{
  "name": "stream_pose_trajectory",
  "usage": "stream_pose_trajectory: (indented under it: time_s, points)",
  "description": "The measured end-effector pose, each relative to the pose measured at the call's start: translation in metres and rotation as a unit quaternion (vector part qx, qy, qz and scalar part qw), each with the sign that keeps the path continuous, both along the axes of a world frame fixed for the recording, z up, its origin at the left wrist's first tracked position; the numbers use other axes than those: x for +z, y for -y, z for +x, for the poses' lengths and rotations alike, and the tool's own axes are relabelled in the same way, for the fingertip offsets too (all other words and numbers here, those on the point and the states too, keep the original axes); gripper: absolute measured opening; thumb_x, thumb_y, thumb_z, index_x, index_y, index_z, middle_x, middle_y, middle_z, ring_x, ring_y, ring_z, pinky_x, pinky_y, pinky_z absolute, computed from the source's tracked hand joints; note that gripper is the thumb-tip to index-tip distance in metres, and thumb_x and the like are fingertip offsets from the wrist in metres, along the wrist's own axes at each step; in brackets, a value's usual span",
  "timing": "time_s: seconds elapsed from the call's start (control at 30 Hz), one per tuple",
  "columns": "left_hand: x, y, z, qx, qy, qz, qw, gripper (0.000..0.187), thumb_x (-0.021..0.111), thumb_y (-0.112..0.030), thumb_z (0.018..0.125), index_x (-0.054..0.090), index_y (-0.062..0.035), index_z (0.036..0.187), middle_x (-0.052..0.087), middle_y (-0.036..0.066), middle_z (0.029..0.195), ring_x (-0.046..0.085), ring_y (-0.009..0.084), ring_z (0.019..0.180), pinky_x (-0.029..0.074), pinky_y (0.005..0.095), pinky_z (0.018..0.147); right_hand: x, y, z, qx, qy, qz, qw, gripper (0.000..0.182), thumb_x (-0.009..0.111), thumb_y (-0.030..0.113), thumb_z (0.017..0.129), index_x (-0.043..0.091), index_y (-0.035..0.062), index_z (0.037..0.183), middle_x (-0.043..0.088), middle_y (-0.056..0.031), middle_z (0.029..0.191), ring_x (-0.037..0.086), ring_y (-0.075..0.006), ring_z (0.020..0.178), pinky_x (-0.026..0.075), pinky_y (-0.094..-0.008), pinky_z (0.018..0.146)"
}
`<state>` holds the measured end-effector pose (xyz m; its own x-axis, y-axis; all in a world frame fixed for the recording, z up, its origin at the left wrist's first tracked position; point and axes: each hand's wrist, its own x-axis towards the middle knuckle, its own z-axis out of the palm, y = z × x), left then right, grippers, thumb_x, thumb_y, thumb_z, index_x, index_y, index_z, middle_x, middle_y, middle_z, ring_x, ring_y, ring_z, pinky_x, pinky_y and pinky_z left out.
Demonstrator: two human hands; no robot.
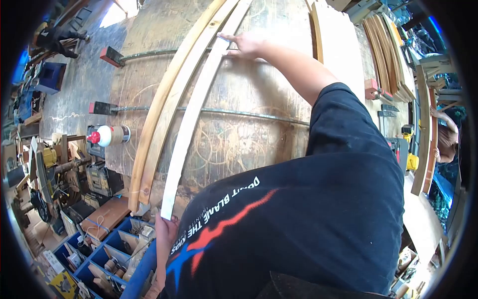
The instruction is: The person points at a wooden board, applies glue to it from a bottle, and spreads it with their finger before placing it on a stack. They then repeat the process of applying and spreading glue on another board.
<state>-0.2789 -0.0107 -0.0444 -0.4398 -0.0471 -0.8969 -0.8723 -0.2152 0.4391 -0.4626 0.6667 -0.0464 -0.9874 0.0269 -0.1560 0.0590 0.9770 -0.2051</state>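
A long pale strip (186, 129) runs from the top of the view down to the lower left. My right hand (242, 46) is on its upper part, with a finger and the thumb at its edges. Around its lower end is my left hand (168, 230), partly hidden by the strip and my shirt. Two light-brown wooden strips lie close beside it, an outer one (158, 107) and an inner one (172, 99). They cross two metal bar clamps, an upper one (149, 54) and a lower one (144, 109).
The worn workbench (239, 144) bears a white bottle with a red cap (110, 135). A blue divided tray (107, 249) sits at the lower left. Stacked boards (381, 52) are at the upper right. Another person's arm (445, 119) shows at the far right, beside long boards (426, 134).
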Motion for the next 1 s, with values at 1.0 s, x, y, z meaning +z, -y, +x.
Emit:
stream_pose_trajectory:
  time_s: [1.0]
  points:
    - [-0.014, 0.125, -0.017, -0.016, 0.101, -0.036, 0.994, 0.045, 0.035, -0.049, 0.108, 0.062, -0.0127, 0.102, 0.052, 0.001, 0.062, 0.052, 0.0183, 0.059, 0.046, 0.0359, 0.066, -0.013, -0.130, -0.032, -0.145, -0.053, 0.012, 0.988, 0.084, 0.041, 0.080, 0.094, 0.031, 0.0316, 0.163, 0.070, -0.0222, 0.124, 0.067, -0.0408, 0.115, 0.052, -0.0500, 0.100]
